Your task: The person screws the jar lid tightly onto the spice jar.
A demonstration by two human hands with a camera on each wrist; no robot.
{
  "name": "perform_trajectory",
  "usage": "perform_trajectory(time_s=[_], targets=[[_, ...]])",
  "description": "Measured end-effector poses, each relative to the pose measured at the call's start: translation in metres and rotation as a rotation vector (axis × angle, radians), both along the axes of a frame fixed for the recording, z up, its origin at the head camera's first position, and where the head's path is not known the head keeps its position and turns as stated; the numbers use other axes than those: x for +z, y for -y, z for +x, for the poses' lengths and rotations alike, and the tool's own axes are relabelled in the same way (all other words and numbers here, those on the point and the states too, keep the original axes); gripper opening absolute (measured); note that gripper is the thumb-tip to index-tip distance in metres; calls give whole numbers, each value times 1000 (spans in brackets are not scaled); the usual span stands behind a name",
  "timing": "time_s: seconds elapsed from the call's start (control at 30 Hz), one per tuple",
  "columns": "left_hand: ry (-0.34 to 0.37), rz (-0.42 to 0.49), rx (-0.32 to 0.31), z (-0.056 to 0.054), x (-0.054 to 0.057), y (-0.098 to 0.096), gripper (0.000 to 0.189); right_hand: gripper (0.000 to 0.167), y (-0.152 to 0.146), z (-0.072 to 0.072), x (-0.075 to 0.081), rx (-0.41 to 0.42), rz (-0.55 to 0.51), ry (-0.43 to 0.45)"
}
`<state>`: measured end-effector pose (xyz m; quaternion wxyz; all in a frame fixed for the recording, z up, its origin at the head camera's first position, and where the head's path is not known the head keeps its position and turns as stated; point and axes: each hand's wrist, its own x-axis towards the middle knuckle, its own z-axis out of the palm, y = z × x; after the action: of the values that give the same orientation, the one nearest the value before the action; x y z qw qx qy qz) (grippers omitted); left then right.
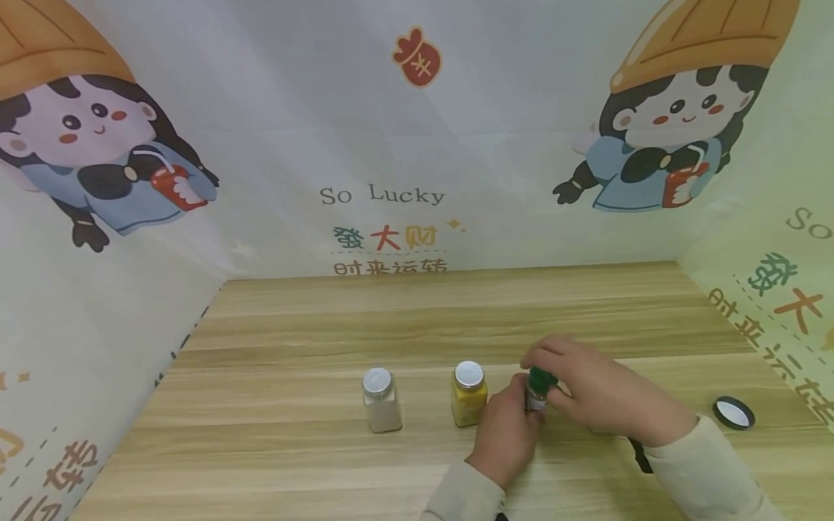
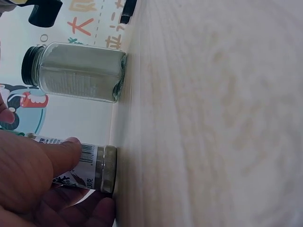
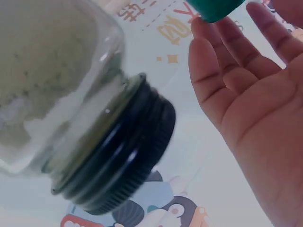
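Observation:
My left hand (image 1: 508, 434) grips a small spice jar with a printed label (image 2: 87, 161), keeping it upright with its base at the table top. Its green cap (image 1: 542, 378) sits between the thumb and fingers of my right hand (image 1: 580, 380), which pinch it from above. Just left of my left hand stands a square jar of yellow contents with a silver top (image 1: 469, 394). A glass jar with a black threaded neck or lid (image 2: 78, 73) stands near the hands, large in the right wrist view and hidden behind my right arm in the head view.
A second silver-topped jar with pale contents (image 1: 381, 401) stands further left. At the right lies a round black-rimmed lid (image 1: 734, 412), white inside. The wooden table (image 1: 293, 325) is bounded by a printed cloth (image 1: 287, 130) at the back and sides.

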<state>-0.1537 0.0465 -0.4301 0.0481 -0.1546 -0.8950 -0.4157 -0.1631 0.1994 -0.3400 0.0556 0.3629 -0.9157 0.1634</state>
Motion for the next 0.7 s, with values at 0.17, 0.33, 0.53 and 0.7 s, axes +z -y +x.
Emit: perform_trajectory(time_s=[0.17,0.33,0.53,0.7], targets=[[2,2,2,0,0,0,33,24,-1,0,-1,39,-12,-20],[13,11,-6,0,-1,1,36,20,-1,0,-3,-38,2,2],[5,8,-6,0,0,1,36,21,-1,-2,-6,-102,19,13],[-15,-7,-12,0,0,1,36,23,-1,-2,-4,-88,21,-6]])
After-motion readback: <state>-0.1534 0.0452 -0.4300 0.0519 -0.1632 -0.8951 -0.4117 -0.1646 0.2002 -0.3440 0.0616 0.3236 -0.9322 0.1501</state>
